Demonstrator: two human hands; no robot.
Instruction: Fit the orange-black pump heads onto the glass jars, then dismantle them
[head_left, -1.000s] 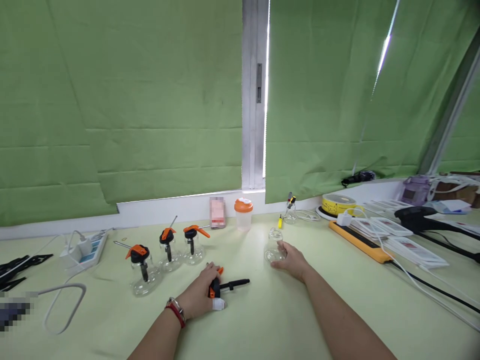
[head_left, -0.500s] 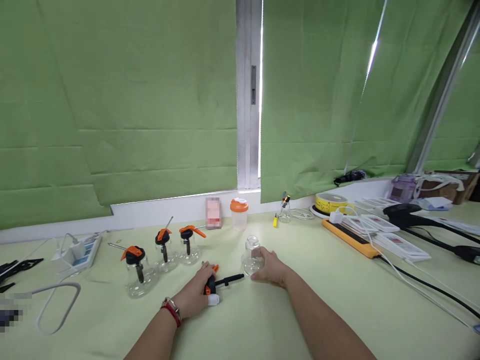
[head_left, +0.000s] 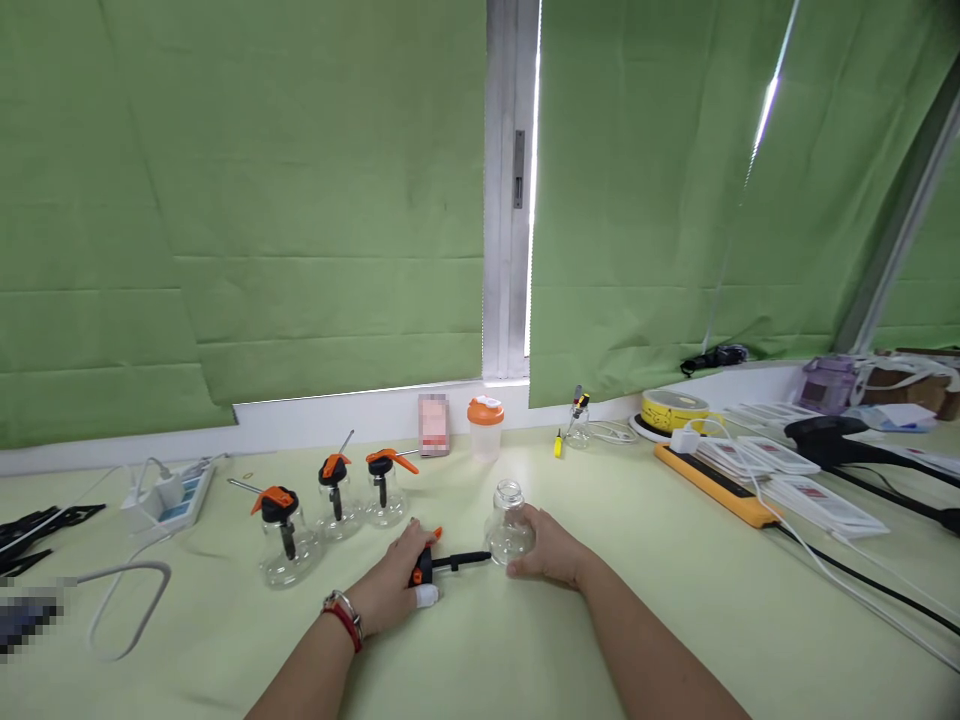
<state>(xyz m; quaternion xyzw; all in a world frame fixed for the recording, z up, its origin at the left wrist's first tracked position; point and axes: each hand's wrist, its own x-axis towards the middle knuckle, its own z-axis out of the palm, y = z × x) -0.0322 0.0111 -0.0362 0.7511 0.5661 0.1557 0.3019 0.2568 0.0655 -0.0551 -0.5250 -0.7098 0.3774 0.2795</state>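
Observation:
My left hand (head_left: 390, 582) rests low over the table, fingers closed round a black-and-orange bottle top (head_left: 423, 570). Its black tube (head_left: 463, 561) points right, the tip next to a clear glass bottle (head_left: 507, 530). That bottle stands upright with a bare mouth, and my right hand (head_left: 555, 550) grips it from the right side. Left of my left hand stand three similar glass bottles: one in front (head_left: 289, 565), one in the middle (head_left: 337, 515) and one at the right (head_left: 385, 505). Each wears a black-and-orange top; thin metal rods stick out from these tops.
An orange-lidded cup (head_left: 486, 435) and a pink box (head_left: 434, 425) stand by the wall. A small jar with tools (head_left: 578, 428) is near a yellow tape roll (head_left: 673, 410). An orange power strip (head_left: 716, 485) lies right; a white one (head_left: 169, 498) lies left, with cables.
My right hand has brought the glass bottle leftward and nearer, up beside the tube's tip. My left hand, still holding the bottle top, has shifted only slightly.

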